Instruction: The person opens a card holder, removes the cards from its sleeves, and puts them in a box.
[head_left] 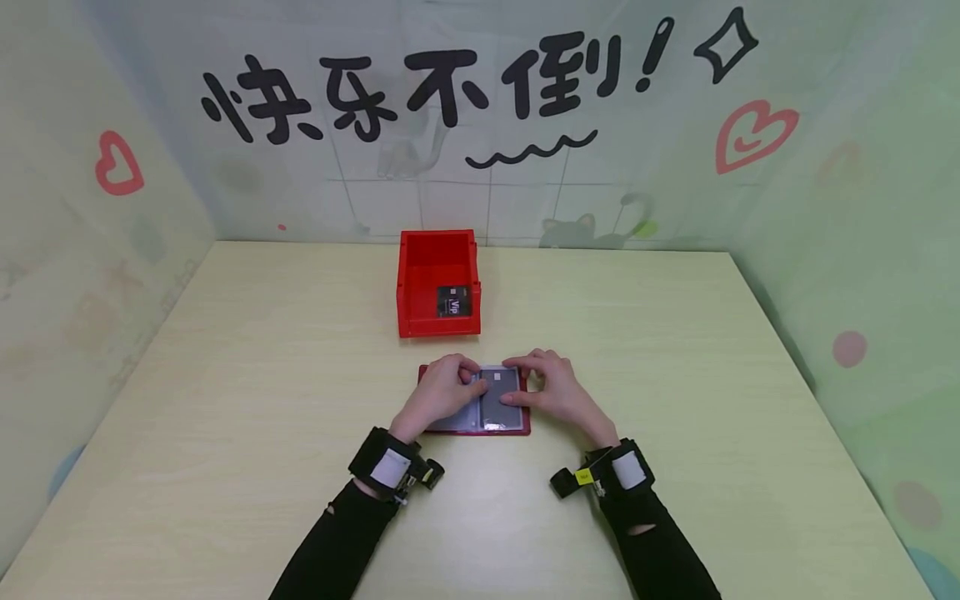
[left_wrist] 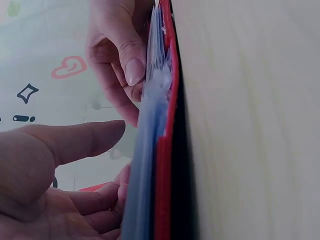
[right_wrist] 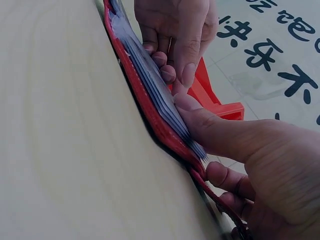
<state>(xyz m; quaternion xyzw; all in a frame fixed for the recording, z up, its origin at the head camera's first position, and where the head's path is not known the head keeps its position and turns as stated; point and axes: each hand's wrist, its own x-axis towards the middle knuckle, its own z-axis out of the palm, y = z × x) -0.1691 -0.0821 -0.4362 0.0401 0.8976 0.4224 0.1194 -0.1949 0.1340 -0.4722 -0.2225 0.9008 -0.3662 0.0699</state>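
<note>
A red card holder (head_left: 525,429) lies spread on the table, its clear sleeves (left_wrist: 145,150) stacked inside. A dark grey card (head_left: 498,408) with a chip sits in the right-hand sleeve. My left hand (head_left: 442,392) is over the left page, fingers loosely curled, thumb reaching toward the middle fold; nothing shows between thumb and fingers. My right hand (head_left: 555,387) holds the holder's right side. In the right wrist view the right thumb (right_wrist: 200,117) presses on the sleeves and the other fingers curl by the cover's edge.
Behind the card holder stands a red open bin (head_left: 438,329) with a black card (head_left: 453,302) marked VIP inside. The pale wooden table (head_left: 262,375) is bordered by printed fabric walls (head_left: 840,275) at the back and both sides.
</note>
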